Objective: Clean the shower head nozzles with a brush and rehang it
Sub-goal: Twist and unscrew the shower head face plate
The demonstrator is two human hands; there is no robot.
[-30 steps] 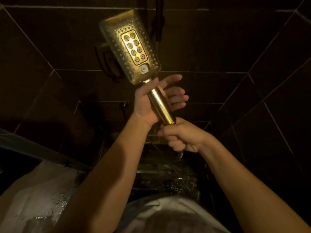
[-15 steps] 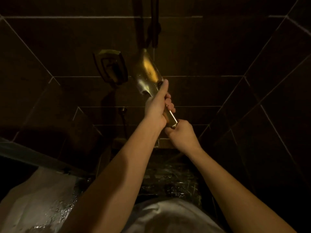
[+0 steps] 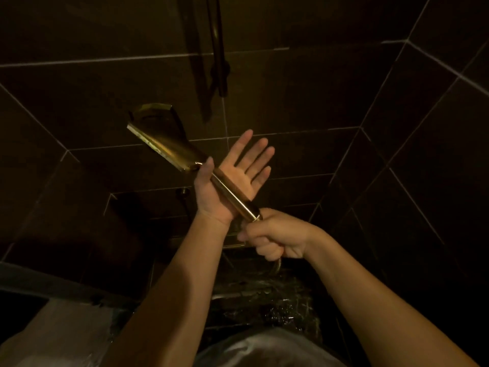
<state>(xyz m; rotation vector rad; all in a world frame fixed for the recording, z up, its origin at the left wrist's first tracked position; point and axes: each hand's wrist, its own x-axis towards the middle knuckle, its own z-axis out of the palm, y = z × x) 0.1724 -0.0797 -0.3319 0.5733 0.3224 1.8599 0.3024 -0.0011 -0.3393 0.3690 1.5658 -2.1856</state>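
The gold shower head (image 3: 169, 149) points up and to the left, edge-on, so its nozzle face is hidden. Its round gold handle (image 3: 232, 197) runs down to the right. My right hand (image 3: 275, 237) is closed around the bottom end of the handle, where the hose (image 3: 276, 266) leaves. My left hand (image 3: 232, 176) lies behind the handle with the palm facing me and the fingers spread. Only its thumb rests over the handle near the head's neck. No brush is in view.
Dark glossy wall tiles surround me. A dark vertical rail with a bracket (image 3: 218, 62) hangs above the hands. A gold-edged fitting (image 3: 156, 109) shows on the wall behind the head. A valve plate (image 3: 234, 241) sits below the hands, above the wet floor (image 3: 264, 295).
My left hand has let go of the handle and spread its fingers. The shower head has swung from upright over to the left. My right hand has kept hold of the handle's end.
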